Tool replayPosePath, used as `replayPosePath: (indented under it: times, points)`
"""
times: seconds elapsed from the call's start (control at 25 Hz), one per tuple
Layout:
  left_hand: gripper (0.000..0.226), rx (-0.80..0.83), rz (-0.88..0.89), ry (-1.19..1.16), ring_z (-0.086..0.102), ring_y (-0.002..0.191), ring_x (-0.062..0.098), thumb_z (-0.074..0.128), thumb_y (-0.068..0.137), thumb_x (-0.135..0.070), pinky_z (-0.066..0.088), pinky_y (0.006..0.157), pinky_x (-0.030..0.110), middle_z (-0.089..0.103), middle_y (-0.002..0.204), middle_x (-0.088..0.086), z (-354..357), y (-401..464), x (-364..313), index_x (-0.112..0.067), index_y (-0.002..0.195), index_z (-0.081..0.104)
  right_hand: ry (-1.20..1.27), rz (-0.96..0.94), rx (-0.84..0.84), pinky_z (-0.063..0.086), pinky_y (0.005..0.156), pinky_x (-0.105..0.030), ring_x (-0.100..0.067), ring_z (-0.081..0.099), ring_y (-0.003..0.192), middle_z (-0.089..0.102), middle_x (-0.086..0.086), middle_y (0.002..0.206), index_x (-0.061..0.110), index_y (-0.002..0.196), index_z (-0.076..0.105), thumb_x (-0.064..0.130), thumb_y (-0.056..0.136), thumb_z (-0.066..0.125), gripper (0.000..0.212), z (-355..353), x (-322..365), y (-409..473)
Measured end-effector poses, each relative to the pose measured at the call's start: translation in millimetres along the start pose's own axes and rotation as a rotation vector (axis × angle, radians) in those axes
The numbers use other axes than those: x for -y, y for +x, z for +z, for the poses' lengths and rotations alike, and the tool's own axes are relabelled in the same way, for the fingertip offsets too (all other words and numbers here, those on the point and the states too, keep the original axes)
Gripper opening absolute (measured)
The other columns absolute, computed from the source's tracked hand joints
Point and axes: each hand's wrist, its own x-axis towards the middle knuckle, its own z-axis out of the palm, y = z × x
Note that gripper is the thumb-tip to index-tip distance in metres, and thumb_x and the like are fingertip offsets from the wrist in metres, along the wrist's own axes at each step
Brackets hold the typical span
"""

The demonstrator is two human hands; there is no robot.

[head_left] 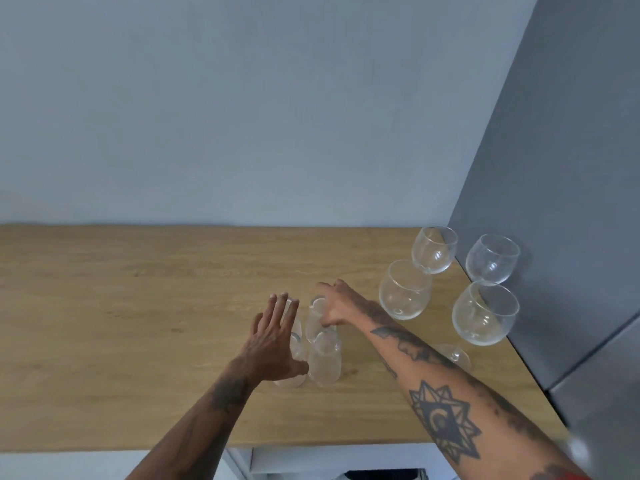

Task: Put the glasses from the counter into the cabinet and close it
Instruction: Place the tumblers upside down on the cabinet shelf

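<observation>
four wine glasses [404, 289], four tumblers [325, 358], two hands [273, 337]

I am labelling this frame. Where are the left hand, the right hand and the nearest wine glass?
left hand [273, 336], head view, back of the hand.
right hand [337, 303], head view, back of the hand.
nearest wine glass [485, 315], head view, bowl.

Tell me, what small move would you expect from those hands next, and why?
Probably closing the fingers around the tumblers. Both hands are open: the left hand is spread against the left ones, the right hand touches the rear one. Nothing is lifted off the counter yet, and the wine glasses stand untouched.
</observation>
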Motion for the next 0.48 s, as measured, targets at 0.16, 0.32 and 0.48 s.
replayPosePath:
  times: [0.16, 0.32, 0.48]
  points:
    - [0.11, -0.224, 0.117, -0.259, -0.001, 0.153, 0.029, 0.042, 0.066, -0.073, 0.01, 0.12, 0.054, -0.005, 0.167, 0.005, -35.7, -5.9, -7.5, -0.019, 0.157, 0.014, 0.151, -0.155, -0.39, 0.051, 0.098, -0.038, -0.025, 0.059, 0.115, 0.059, -0.009, 0.128, 0.016, 0.132, 0.057, 0.023, 0.088, 0.063, 0.045, -53.0, -29.0, -75.3]
    - [0.09, -0.416, 0.275, -0.4, 0.035, 0.138, 0.019, 0.054, 0.073, -0.064, 0.036, 0.113, 0.042, 0.04, 0.149, 0.002, -78.3, 22.8, -90.2, -0.02, 0.148, 0.034, 0.227, 0.107, -0.791, 0.051, 0.093, -0.04, -0.027, 0.057, 0.112, 0.061, -0.003, 0.118, 0.025, 0.124, 0.059, 0.049, 0.076, 0.07, 0.055, -88.1, -125.0, -151.5]
    - [0.107, -0.188, 0.311, -0.343, 0.025, 0.147, 0.021, 0.072, 0.073, -0.06, 0.028, 0.119, 0.038, 0.027, 0.159, 0.003, -74.4, 57.2, -182.5, -0.018, 0.156, 0.018, 0.331, 0.408, -0.372, 0.038, 0.109, -0.04, -0.031, 0.037, 0.139, 0.033, -0.011, 0.153, 0.024, 0.153, 0.02, 0.055, 0.066, 0.08, 0.109, -83.4, -191.3, -155.2]
